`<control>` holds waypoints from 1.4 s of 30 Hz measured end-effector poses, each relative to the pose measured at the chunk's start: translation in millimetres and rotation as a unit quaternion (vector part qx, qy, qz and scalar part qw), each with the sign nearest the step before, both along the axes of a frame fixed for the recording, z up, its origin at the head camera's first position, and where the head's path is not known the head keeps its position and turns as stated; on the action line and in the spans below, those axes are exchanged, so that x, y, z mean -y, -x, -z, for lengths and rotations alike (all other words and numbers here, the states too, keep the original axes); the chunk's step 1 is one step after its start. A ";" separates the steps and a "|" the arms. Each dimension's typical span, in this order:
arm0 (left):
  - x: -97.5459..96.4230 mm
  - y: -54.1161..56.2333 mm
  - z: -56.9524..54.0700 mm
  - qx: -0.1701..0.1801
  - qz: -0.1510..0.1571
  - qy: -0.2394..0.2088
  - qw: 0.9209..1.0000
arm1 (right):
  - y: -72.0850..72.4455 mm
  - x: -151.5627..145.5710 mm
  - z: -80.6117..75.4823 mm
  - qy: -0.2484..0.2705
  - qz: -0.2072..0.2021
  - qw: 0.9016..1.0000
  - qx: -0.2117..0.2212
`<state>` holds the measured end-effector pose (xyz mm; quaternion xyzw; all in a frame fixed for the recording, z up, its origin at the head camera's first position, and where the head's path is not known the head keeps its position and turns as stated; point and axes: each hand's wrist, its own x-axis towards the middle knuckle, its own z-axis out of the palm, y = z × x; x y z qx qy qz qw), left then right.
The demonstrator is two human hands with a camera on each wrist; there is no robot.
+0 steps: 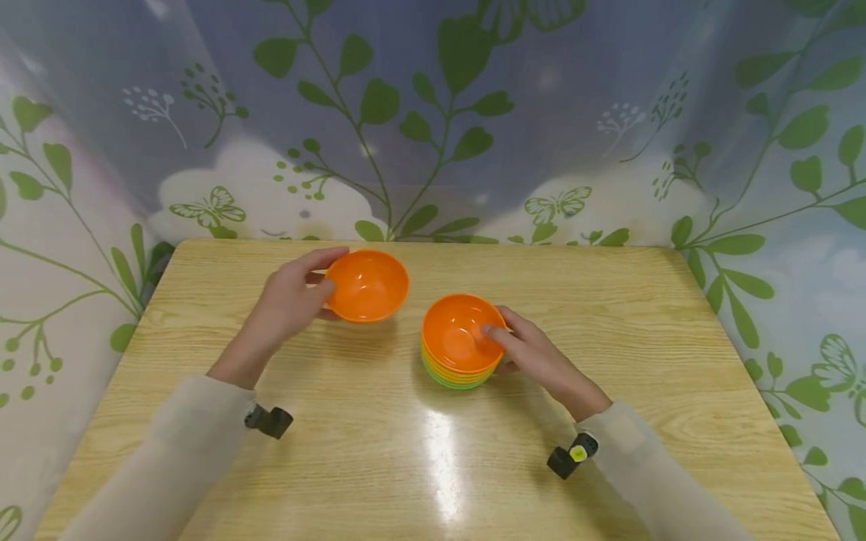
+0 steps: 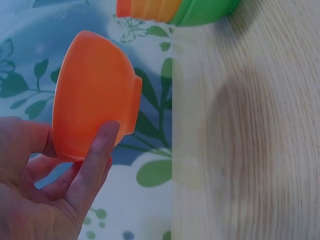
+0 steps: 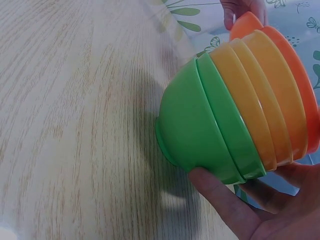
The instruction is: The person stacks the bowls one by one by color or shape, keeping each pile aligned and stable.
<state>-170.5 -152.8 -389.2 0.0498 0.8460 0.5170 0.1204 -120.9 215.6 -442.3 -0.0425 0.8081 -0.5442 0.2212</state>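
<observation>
My left hand (image 1: pixel 294 293) grips a single orange bowl (image 1: pixel 368 287) at its left side, holding it above the table with the hollow facing up. In the left wrist view, fingers reach under the outside of this bowl (image 2: pixel 92 100). To its right, my right hand (image 1: pixel 541 364) holds a stack of nested bowls (image 1: pixel 461 334) by the right side, thumb inside the top rim. In the right wrist view the stack shows two green bowls (image 3: pixel 192 125) lowest, several yellow-orange bowls (image 3: pixel 250 95) above them and orange on top. Fingers support the stack from below, close over the table.
A light wood-grain table (image 1: pixel 352 466) lies under both hands. Behind its far edge hangs a curtain (image 1: pixel 433 180) printed with green leaves and butterflies. Small black devices (image 1: pixel 269 421) are strapped at both wrists, over pale sleeves.
</observation>
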 end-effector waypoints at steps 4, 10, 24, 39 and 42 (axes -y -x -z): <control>-7.6 -2.1 -3.4 -0.012 0.011 0.002 1.000 | -0.2 -0.1 -0.9 0.000 -0.001 1.000 -0.001; -17.6 -5.7 -8.1 -0.025 0.019 -0.001 0.999 | 0.8 -0.2 -0.1 -0.002 -0.002 1.000 -0.002; -35.8 -10.3 -10.3 -0.037 0.035 -0.016 0.999 | 0.1 1.0 -1.3 0.001 0.001 1.000 0.001; -47.7 -15.9 -19.0 -0.035 0.041 -0.034 0.998 | 0.3 -0.3 -0.3 -0.001 -0.003 1.000 -0.003; -52.0 -17.1 -19.0 -0.031 0.046 -0.039 0.998 | 0.2 0.0 -0.3 0.001 -0.005 1.000 -0.006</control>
